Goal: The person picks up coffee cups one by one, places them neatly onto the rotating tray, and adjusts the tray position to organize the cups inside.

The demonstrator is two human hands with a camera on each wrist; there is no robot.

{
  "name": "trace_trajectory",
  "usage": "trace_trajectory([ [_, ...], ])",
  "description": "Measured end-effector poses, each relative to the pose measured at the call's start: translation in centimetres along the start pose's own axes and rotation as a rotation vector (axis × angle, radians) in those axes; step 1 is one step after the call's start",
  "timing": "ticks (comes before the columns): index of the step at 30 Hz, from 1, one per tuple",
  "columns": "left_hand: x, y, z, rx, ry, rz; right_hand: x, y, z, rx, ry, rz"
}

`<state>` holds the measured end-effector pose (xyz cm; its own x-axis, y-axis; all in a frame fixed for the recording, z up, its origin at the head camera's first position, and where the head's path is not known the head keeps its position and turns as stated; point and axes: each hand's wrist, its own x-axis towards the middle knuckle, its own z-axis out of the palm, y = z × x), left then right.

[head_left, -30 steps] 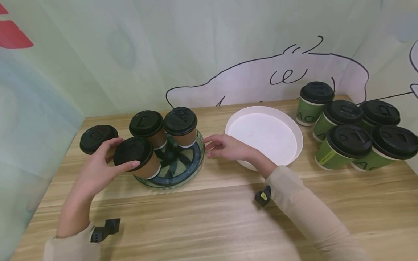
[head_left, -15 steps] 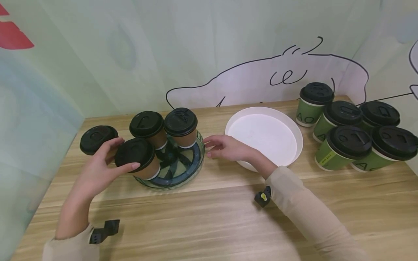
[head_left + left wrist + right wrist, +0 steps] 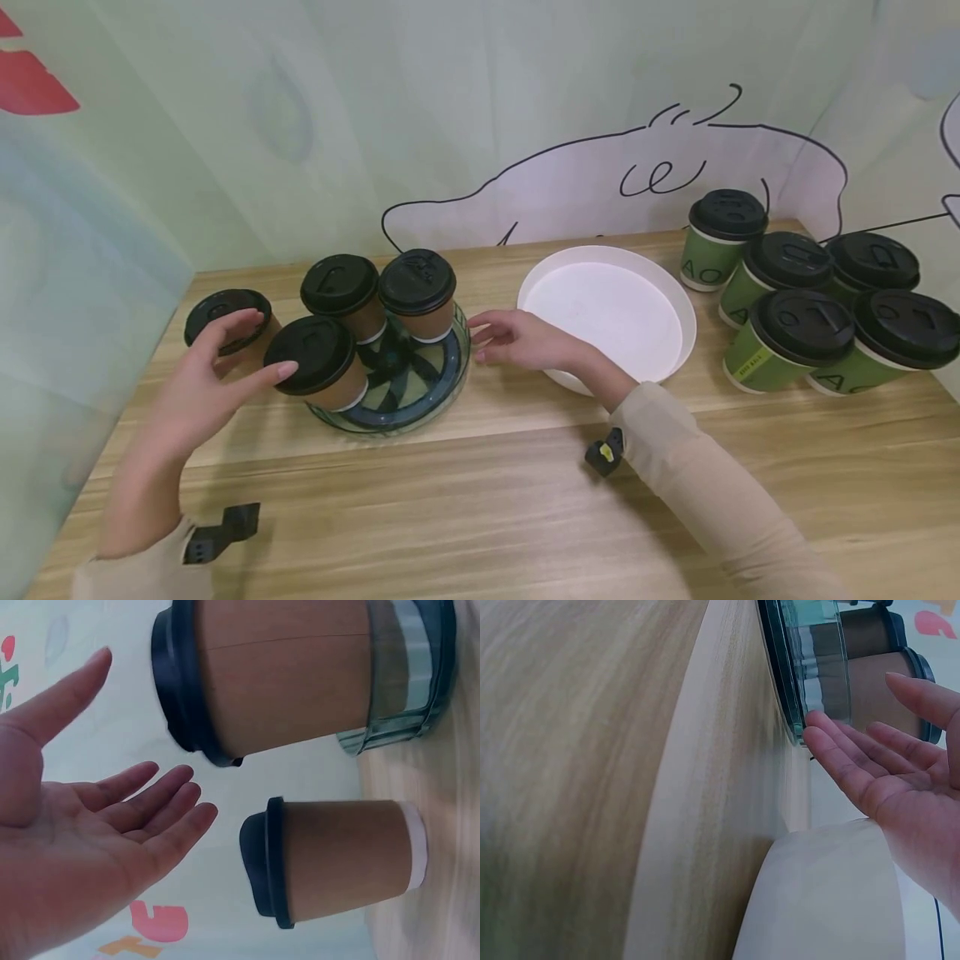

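Green glass tray (image 3: 442, 385), at about 10 o'clock on the table (image 3: 480, 500), holds three brown lidded cups (image 3: 415, 293); a fourth brown cup (image 3: 225, 321) stands on the wood just off its 9 o'clock edge. Left hand (image 3: 197, 385), fingers spread and grasping nothing, hovers between that loose cup and the front tray cup (image 3: 318, 365); right hand (image 3: 525, 339), fingers straight, touches the tray's 3 o'clock rim. Step judged: tray steadied, one cup just released; the next move calls for closing the left fingers round the loose cup at 9 o'clock and lifting it upright.
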<state>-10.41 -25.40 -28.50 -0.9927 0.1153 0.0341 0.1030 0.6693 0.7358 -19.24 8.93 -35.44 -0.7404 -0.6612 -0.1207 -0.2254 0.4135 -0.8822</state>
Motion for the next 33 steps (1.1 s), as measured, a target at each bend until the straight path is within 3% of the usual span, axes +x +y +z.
trace_trajectory([
  [6, -0.2, -0.6, -0.9, 0.016, 0.091, 0.032, 0.0, 0.1, 0.0, -0.016, 0.006, -0.016],
  [17, -0.2, -1.3, -2.3, 0.04, 0.06, -0.112, 0.0, 0.2, 0.1, 0.022, 0.0, 0.005],
  [33, 0.5, -3.5, -3.2, 0.038, 0.109, -0.158, 0.1, 0.1, 0.0, 0.011, 0.003, 0.005],
])
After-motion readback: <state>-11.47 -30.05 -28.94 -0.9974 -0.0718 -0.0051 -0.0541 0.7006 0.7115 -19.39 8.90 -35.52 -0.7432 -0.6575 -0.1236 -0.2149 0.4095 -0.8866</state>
